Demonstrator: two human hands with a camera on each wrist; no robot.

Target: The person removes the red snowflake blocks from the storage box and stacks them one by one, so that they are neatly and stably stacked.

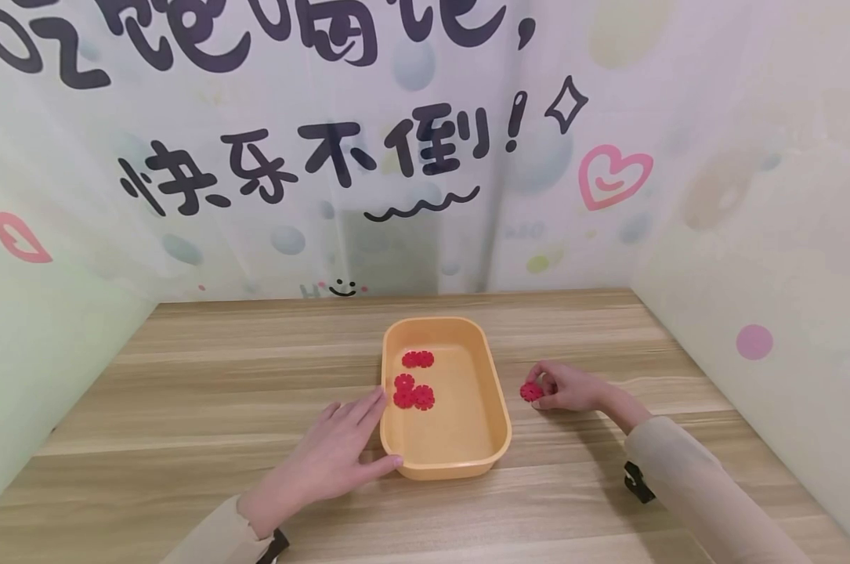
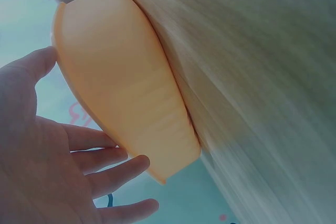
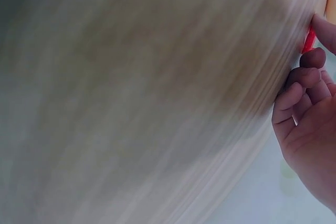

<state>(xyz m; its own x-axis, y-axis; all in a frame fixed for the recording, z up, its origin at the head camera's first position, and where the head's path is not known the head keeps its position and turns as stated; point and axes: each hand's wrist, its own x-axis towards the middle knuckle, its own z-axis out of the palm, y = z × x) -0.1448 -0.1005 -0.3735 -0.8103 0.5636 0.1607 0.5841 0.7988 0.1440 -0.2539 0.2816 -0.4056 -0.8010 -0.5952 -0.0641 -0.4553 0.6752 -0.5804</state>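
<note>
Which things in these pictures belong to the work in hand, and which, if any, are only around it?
Part of the work:
- orange tray, touched by the left hand
- red piece, pinched by the right hand
- red flower-shaped pieces inside the tray

Only around it:
- wooden table
- printed backdrop

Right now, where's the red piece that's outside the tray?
In the head view, the red piece is to the right of the orange tray, pinched in the right hand.
</note>
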